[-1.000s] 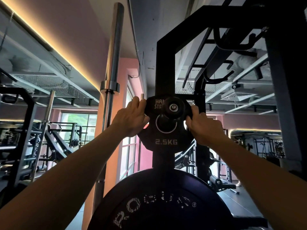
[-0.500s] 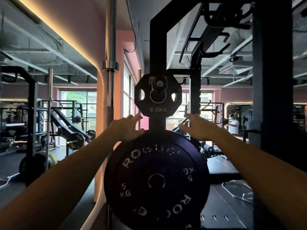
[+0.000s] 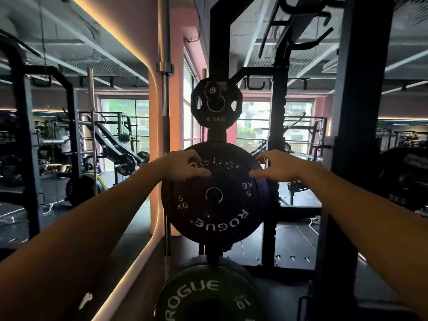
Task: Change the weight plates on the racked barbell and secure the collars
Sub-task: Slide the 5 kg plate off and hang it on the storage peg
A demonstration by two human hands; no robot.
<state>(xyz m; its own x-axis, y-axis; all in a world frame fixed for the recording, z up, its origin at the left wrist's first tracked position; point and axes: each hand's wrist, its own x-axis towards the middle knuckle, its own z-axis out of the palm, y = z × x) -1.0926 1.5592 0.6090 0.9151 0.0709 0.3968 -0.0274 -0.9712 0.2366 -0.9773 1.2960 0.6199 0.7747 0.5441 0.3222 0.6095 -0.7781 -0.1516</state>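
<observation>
Both hands dropped from the 2.5 kg plate [image 3: 216,101]; spread fingers [image 3: 190,158] touch the 5 kg plate [image 3: 215,214]

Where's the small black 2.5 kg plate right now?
The small black 2.5 kg plate hangs on the top storage peg of the black rack upright, centre of the head view, directly above the black 5 kg Rogue plate.

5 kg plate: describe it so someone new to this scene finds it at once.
Find the black rack post in the middle of the view, with three plates stacked up its pegs. The 5 kg plate is the middle one, below the small 2.5 kg plate and above the 10 kg plate. It alone has the left hand and right hand on its upper edge.
</observation>
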